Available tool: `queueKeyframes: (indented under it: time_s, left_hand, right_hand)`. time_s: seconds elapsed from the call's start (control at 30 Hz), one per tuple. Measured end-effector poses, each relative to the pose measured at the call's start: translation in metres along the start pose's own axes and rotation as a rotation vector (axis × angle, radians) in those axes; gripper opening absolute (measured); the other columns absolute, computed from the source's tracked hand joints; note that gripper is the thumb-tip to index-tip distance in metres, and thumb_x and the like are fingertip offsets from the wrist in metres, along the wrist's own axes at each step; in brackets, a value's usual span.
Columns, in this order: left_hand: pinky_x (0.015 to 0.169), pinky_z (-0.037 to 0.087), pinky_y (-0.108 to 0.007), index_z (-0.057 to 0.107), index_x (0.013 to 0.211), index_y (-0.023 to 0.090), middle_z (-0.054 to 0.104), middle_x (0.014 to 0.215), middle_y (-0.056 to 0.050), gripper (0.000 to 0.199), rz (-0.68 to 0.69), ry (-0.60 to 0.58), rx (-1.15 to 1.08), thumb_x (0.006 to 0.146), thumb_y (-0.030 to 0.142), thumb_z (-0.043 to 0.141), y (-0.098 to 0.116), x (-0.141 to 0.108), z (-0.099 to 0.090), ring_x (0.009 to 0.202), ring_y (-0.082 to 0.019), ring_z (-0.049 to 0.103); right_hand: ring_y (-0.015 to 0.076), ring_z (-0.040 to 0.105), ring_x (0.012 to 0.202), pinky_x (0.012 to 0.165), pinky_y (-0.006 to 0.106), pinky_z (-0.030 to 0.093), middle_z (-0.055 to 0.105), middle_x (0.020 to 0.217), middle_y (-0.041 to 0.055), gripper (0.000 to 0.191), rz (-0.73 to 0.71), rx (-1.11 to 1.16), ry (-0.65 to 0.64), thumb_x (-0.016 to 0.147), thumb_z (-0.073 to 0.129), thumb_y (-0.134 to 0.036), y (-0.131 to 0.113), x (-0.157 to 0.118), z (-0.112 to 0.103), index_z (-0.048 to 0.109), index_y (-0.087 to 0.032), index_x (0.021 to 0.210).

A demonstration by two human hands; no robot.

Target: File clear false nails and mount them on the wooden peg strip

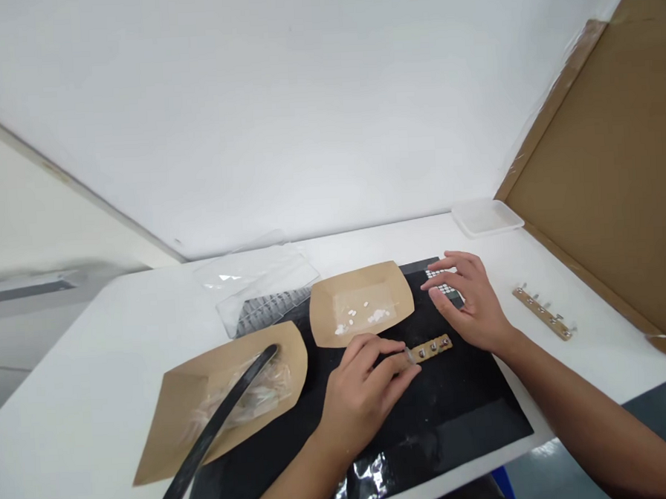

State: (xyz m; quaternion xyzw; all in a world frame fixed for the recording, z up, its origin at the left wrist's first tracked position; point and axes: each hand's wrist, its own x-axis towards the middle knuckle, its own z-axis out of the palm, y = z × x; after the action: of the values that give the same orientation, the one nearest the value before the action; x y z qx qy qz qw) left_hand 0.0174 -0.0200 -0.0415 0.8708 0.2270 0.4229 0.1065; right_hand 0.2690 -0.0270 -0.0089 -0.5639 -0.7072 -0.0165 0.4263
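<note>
Right at the middle of the work, the left hand [357, 397] has its fingertips closed around the left end of a small wooden strip [434, 348], which lies at a slant above the black mat [458, 407]. Metal fittings stand out along the strip's exposed part, and a small clear piece [410, 355] shows just beside the fingertips; whether it too is pinched, I cannot tell. The right hand [473, 309] is empty, its fingers spread and lightly curled, near a patch of small white cells [445, 284] at the mat's far right corner.

Beyond the left hand, a shallow brown paper tray [343, 290] sits on the mat, holding scattered white bits [378, 316]. A larger kraft paper tray [179, 406] to its left overlaps the mat's edge and contains clear plastic pieces [262, 395], with a long black tool [209, 433] lying across it. Behind that, clear plastic packaging [256, 279] rests on the white counter [67, 397]. Past the right hand, a second wooden strip [540, 311] bears several upright metal pins. Farther back are a shallow translucent container [486, 219] and, beside it, a cardboard panel [614, 190].
</note>
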Motion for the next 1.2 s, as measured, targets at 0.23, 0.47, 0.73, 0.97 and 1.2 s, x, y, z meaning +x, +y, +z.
queueKeyframes:
  time_s: [0.23,0.47,0.73,0.97,1.2]
  left_hand:
    - [0.086,0.061,-0.037,0.073,0.108,0.018,0.081,0.095,-0.005,0.017,0.051,0.136,0.155,0.096,0.007,0.070,-0.008,0.003,-0.029,0.085,-0.019,0.070]
    - [0.080,0.060,-0.035,0.076,0.115,0.016,0.080,0.096,-0.009,0.026,-0.145,0.003,0.317,0.106,0.017,0.052,-0.029,0.032,-0.045,0.094,-0.023,0.070]
    - [0.066,0.053,-0.029,0.082,0.088,0.021,0.081,0.079,-0.005,0.027,-0.212,-0.042,0.375,0.103,0.033,0.064,-0.044,0.034,-0.036,0.073,-0.021,0.074]
    - [0.063,0.047,-0.028,0.079,0.081,0.021,0.079,0.076,-0.004,0.032,-0.244,0.029,0.449,0.104,0.036,0.063,-0.047,0.025,-0.036,0.073,-0.020,0.073]
    - [0.070,0.053,-0.029,0.080,0.107,0.020,0.083,0.095,-0.008,0.025,-0.227,0.044,0.477,0.106,0.024,0.055,-0.046,0.022,-0.033,0.083,-0.021,0.075]
  right_hand:
    - [0.0196,0.075,0.084,0.085,0.036,0.058,0.080,0.084,-0.0022,0.027,-0.009,0.090,-0.148,0.108,0.053,-0.026,0.018,-0.004,0.010,0.075,-0.032,0.122]
    - [0.0208,0.067,0.133,0.113,0.046,0.055,0.067,0.147,0.0066,0.059,-0.021,0.267,-0.109,0.104,0.037,-0.011,0.029,-0.007,0.018,0.044,-0.030,0.159]
    - [0.0218,0.077,0.086,0.093,0.043,0.058,0.084,0.093,0.0001,0.011,-0.040,0.200,-0.090,0.099,0.072,-0.037,0.024,-0.002,0.015,0.081,-0.031,0.098]
    - [0.0213,0.074,0.082,0.087,0.042,0.057,0.083,0.090,0.0000,0.024,-0.042,0.126,-0.138,0.105,0.061,-0.036,0.012,-0.003,0.019,0.077,-0.028,0.089]
    - [0.0229,0.078,0.104,0.095,0.043,0.063,0.083,0.113,0.0014,0.030,0.047,0.251,-0.172,0.110,0.048,-0.031,0.004,-0.006,0.035,0.077,-0.032,0.120]
